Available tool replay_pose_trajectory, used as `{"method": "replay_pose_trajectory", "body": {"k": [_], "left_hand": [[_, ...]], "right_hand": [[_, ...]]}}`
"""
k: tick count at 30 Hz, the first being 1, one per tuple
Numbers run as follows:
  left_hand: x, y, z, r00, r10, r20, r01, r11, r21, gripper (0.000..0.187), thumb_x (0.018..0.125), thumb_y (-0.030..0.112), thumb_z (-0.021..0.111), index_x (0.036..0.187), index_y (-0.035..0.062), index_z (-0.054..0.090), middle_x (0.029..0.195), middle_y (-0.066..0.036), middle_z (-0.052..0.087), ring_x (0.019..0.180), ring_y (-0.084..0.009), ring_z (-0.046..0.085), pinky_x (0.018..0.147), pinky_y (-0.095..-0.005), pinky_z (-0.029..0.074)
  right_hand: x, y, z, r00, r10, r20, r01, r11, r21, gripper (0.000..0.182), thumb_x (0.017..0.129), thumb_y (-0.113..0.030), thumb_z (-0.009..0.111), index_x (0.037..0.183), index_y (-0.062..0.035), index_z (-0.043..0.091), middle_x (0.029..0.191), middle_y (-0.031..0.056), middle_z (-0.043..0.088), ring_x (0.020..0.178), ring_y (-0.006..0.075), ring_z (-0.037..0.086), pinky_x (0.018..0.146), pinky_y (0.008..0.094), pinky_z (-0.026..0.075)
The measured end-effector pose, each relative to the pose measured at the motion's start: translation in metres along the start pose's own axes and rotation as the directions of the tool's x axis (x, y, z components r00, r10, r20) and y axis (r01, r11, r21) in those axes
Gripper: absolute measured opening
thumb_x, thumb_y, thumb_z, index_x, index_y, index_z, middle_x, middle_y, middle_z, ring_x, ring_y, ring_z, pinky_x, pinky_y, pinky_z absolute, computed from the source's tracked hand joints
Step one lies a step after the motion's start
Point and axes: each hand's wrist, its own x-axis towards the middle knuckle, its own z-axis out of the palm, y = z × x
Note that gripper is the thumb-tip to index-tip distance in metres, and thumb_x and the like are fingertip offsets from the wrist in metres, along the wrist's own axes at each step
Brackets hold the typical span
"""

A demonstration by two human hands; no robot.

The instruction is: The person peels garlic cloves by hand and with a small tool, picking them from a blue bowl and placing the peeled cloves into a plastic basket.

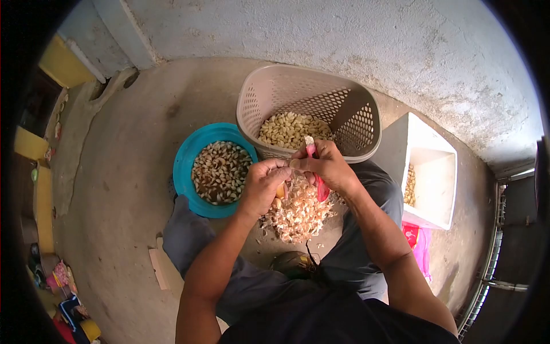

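My left hand [264, 186] is closed, its thumb and fingers pinching a garlic clove [294, 164]. Against it from the right comes my right hand [327, 165], wrapped round a small red-handled knife [322, 190], whose pale tip points up and away. A yellow patch [281, 190] shows at the fingers of my left hand. Below both hands lies a heap of papery garlic skins [301, 212] on the floor between my legs. Just beyond my hands, peeled cloves [295, 129] cover the bottom of a beige perforated basket [366, 146].
At the left a teal basin [182, 172] holds unpeeled garlic cloves [220, 172]. A white foam box [438, 183] with cloves inside stands at the right, near a pink bag [423, 252]. The rough wall [344, 34] runs behind the basket. A cardboard piece [159, 268] lies left.
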Motion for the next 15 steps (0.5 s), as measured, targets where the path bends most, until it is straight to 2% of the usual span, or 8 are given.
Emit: {"method": "replay_pose_trajectory", "body": {"k": [3,6,9,11,13,15], "left_hand": [[-0.001,0.000,0.005,0.998,0.051,-0.046,-0.051,0.999,0.006,0.016,0.095,0.013,0.067,0.095,-0.0033,0.067,0.083,-0.008,0.065,0.054,-0.0124,0.060,0.045,-0.0261,0.048],[-0.001,0.003,0.006,0.993,0.052,-0.109,-0.055,0.998,-0.025,0.015,0.094,0.011,0.066,0.093,-0.0034,0.067,0.083,-0.009,0.065,0.054,-0.0133,0.059,0.045,-0.0267,0.049],[0.002,0.002,0.002,0.986,0.056,-0.158,-0.064,0.997,-0.046,0.013,0.094,0.009,0.065,0.092,-0.0034,0.067,0.081,-0.009,0.064,0.054,-0.0138,0.059,0.046,-0.0269,0.050],[0.004,0.001,0.002,0.983,0.063,-0.174,-0.076,0.995,-0.070,0.013,0.094,0.009,0.065,0.092,-0.0037,0.068,0.081,-0.009,0.065,0.054,-0.0140,0.059,0.046,-0.0270,0.050],[0.004,0.002,0.003,0.980,0.035,-0.198,-0.051,0.996,-0.077,0.012,0.094,0.008,0.065,0.093,-0.0040,0.068,0.081,-0.010,0.065,0.053,-0.0140,0.059,0.046,-0.0272,0.050],[0.003,0.002,0.003,0.980,0.012,-0.199,-0.025,0.998,-0.061,0.013,0.094,0.008,0.064,0.094,-0.0043,0.068,0.081,-0.010,0.065,0.053,-0.0139,0.060,0.046,-0.0273,0.051]], "right_hand": [[0.004,0.007,-0.003,0.997,0.066,0.044,-0.072,0.986,0.150,0.015,0.088,-0.004,0.074,0.099,0.0041,0.069,0.073,0.0033,0.065,0.052,0.0087,0.056,0.048,0.0232,0.043],[0.007,0.009,0.009,0.999,0.020,-0.032,-0.015,0.990,0.139,0.013,0.090,-0.007,0.074,0.096,0.0028,0.068,0.073,0.0026,0.064,0.051,0.0084,0.055,0.048,0.0229,0.043],[0.010,0.013,0.017,0.992,-0.114,-0.061,0.113,0.993,-0.026,0.019,0.093,-0.013,0.076,0.101,0.0000,0.065,0.074,0.0024,0.064,0.055,0.0061,0.055,0.049,0.0219,0.042],[0.009,0.016,0.015,0.951,-0.307,-0.046,0.278,0.908,-0.313,0.020,0.094,-0.015,0.075,0.096,0.0014,0.064,0.073,0.0068,0.063,0.058,0.0131,0.057,0.055,0.0283,0.046],[0.008,0.016,0.016,0.877,-0.480,-0.003,0.388,0.713,-0.585,0.019,0.094,-0.012,0.073,0.095,0.0041,0.064,0.071,0.0102,0.061,0.062,0.0217,0.060,0.061,0.0349,0.049],[0.007,0.018,0.014,0.880,-0.473,0.045,0.408,0.702,-0.584,0.019,0.093,-0.012,0.073,0.097,0.0047,0.064,0.072,0.0134,0.061,0.062,0.0249,0.061,0.062,0.0363,0.050]]}}
